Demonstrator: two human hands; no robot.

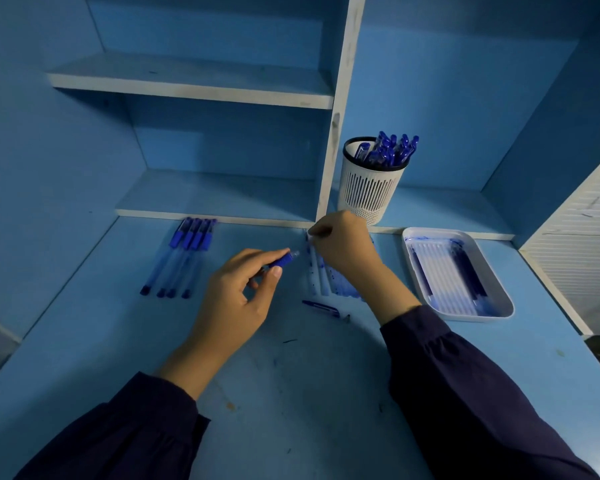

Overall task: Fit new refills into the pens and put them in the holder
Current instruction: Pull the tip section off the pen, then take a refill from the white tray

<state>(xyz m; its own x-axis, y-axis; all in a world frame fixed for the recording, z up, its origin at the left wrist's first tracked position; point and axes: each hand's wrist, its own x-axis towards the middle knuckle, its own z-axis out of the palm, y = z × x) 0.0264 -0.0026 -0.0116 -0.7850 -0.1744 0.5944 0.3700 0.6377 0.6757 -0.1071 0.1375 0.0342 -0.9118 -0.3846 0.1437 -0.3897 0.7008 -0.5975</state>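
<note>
My left hand grips a blue pen barrel above the desk, its open tip pointing right. My right hand has curled fingers that pinch the top end of a refill in the row of refills lying on the desk beneath it. Several capped blue pens lie side by side at the left. A white slotted holder stands on the low shelf behind, with several blue pens in it. A loose blue pen cap lies near my right wrist.
A white tray holding several refills sits at the right on the blue desk. A white shelf divider rises just behind my right hand. A white slatted panel stands at the far right.
</note>
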